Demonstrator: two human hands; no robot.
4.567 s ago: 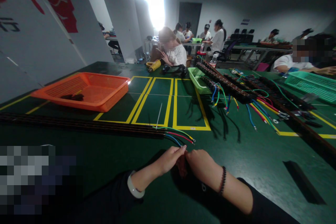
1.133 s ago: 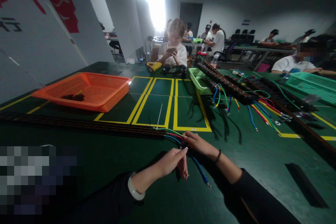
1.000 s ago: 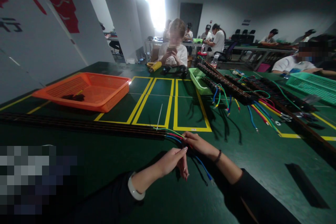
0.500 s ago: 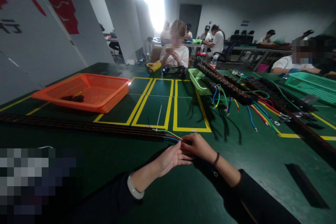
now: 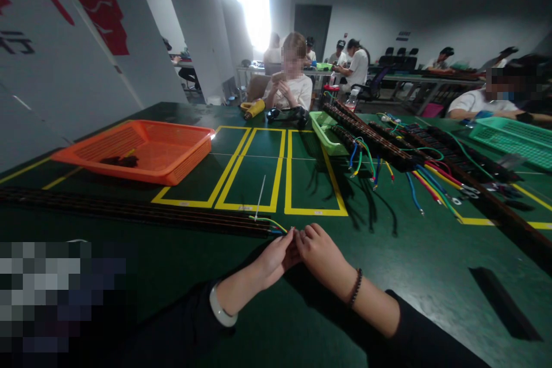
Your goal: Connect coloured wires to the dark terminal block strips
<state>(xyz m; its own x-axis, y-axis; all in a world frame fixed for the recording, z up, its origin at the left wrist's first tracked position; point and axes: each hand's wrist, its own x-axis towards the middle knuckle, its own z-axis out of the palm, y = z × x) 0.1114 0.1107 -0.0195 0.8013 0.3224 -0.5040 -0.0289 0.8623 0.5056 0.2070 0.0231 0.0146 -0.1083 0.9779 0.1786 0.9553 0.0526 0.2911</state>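
left hand [image 5: 278, 261]: thumb and fingers pinched closed on the ends of the coloured wires [image 5: 277, 230], just beyond the bundle's tip.
right hand [image 5: 321, 256]: fingers curled, tips meeting the left fingertips; whether they grip anything cannot be told, the contact being hidden.
changes: a second ago a blue wire with a ring end hung below the hands; now it is out of sight. half a second ago the left fingers were stretched out under the right hand; now they are folded in.
wrist items: pale bangle [image 5: 222, 306], left; dark beaded bracelet [image 5: 357, 287], right.
striped cable bundle [image 5: 172, 217]: dark, lying along the table [image 5: 409, 253], leading left from the hands.
white tie [image 5: 260, 198]: standing up near the bundle's wire end.
orange basket [image 5: 190, 168]: behind the bundle, dark pieces inside, in the same place as before.
black strip [image 5: 504, 303]: flat, at right.
second cable pile [image 5: 375, 135]: right, partly across a light green basket [image 5: 321, 133].
yellow tool [image 5: 253, 109]: far edge.
co-worker [image 5: 297, 92]: seated opposite, now more upright than at first.
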